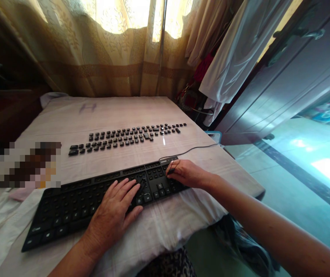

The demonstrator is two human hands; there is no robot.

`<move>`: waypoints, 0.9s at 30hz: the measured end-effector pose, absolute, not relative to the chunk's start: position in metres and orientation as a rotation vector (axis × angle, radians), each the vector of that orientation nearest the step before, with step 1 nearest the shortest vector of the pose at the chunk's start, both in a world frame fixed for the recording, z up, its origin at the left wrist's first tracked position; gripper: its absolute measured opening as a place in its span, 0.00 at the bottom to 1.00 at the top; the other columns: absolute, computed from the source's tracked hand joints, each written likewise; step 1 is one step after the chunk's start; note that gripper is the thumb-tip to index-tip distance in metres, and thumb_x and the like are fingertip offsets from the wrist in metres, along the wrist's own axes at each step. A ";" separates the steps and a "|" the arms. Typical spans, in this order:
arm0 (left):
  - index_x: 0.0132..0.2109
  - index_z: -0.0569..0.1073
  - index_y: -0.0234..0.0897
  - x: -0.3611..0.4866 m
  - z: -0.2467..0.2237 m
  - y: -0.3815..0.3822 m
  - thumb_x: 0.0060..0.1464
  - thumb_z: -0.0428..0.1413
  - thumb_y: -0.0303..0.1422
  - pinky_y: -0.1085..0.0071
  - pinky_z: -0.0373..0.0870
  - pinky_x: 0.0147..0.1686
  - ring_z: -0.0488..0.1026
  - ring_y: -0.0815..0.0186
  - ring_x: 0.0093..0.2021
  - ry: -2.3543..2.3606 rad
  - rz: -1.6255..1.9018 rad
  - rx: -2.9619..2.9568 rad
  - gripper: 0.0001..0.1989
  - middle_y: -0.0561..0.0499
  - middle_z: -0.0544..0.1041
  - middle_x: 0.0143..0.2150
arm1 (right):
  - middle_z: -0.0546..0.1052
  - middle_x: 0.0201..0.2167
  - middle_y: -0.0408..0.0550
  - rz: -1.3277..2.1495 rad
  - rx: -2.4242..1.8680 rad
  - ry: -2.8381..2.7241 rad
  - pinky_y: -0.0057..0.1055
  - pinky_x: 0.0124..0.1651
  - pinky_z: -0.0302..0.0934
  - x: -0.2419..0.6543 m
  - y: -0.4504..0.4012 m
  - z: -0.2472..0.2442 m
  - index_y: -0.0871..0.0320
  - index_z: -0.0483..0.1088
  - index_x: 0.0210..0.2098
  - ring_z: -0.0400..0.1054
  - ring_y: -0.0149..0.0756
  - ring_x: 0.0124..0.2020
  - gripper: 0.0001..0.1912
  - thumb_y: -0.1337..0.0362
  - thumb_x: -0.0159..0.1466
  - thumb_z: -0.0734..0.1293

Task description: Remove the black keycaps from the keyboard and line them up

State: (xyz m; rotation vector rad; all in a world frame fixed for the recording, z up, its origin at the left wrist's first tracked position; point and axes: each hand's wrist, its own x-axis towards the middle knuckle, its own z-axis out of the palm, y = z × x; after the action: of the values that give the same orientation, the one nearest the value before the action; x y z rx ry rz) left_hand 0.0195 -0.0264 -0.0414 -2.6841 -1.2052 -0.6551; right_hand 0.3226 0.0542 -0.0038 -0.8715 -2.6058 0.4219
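Observation:
A black keyboard [95,192] lies at a slant along the near side of the cloth-covered table. Many of its upper key places are bare, while keycaps sit in its lowest rows and around the arrow keys. My left hand [115,207] rests flat on the middle of it, fingers stretched out. Over the number pad end, my right hand [186,173] is closed in a pinch on a small dark tool [171,170] with thin wire-like lines; its exact kind is unclear. Beyond the keyboard, loose black keycaps [115,139] stand in rows on the cloth.
The keyboard's cable [190,149] runs right over the table edge. A pale cloth [141,109] covers the table. A blurred-out patch [34,165] is at the left. Curtains [109,57] hang behind, with clothes [225,57] and a door [274,73] on the right.

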 end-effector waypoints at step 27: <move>0.63 0.66 0.36 0.021 -0.041 -0.028 0.64 0.51 0.43 0.49 0.61 0.62 0.69 0.53 0.61 -1.248 -0.643 -2.702 0.24 0.43 0.74 0.61 | 0.79 0.33 0.49 0.212 -0.973 -2.091 0.36 0.42 0.70 0.313 0.022 -0.035 0.56 0.72 0.38 0.74 0.38 0.37 0.08 0.69 0.68 0.61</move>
State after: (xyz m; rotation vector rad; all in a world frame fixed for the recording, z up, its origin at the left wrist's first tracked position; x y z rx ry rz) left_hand 0.0208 -0.0279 -0.0407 -2.7018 -1.2481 -0.6433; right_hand 0.3135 0.0222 -0.0353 -0.9732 -2.0909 0.2116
